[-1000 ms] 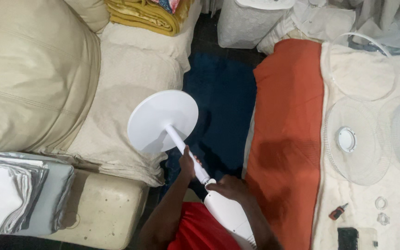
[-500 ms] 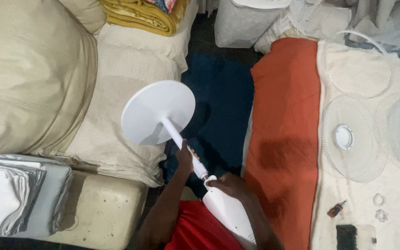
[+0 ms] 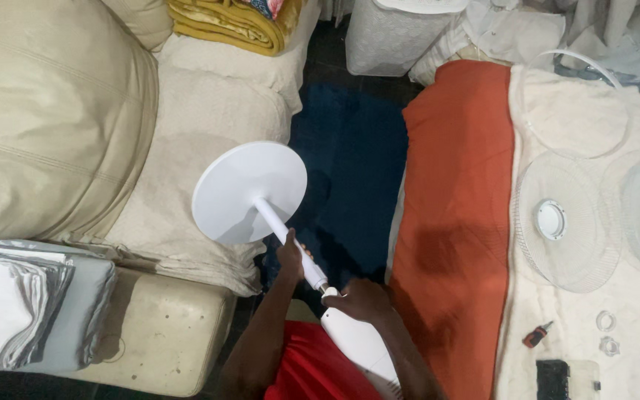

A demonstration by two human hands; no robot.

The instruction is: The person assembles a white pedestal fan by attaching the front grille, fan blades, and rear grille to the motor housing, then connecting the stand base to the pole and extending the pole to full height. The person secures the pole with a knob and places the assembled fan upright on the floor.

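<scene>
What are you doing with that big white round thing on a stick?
A person is holding a white plastic fan stand, a round flat base on a thin pole. The left hand grips the pole, and the right hand holds the top of the thicker white plastic fan body where the two meet. Round white wire fan grilles lie on the cream cloth nearby.

Location type: home, living rm or bedrm. Evidence: cream leather sofa (image 3: 46,111) w/ beige throw cover; folded mustard blanket (image 3: 227,22) on its far end; stack of folded grey-white linens (image 3: 16,311) at lower left. Dark blue rug (image 3: 350,163) on floor betw. furniture. Orange cloth (image 3: 457,185) and cream blanket (image 3: 579,318) spread on soft surface at right. White laundry basket (image 3: 390,33) at top.
</scene>
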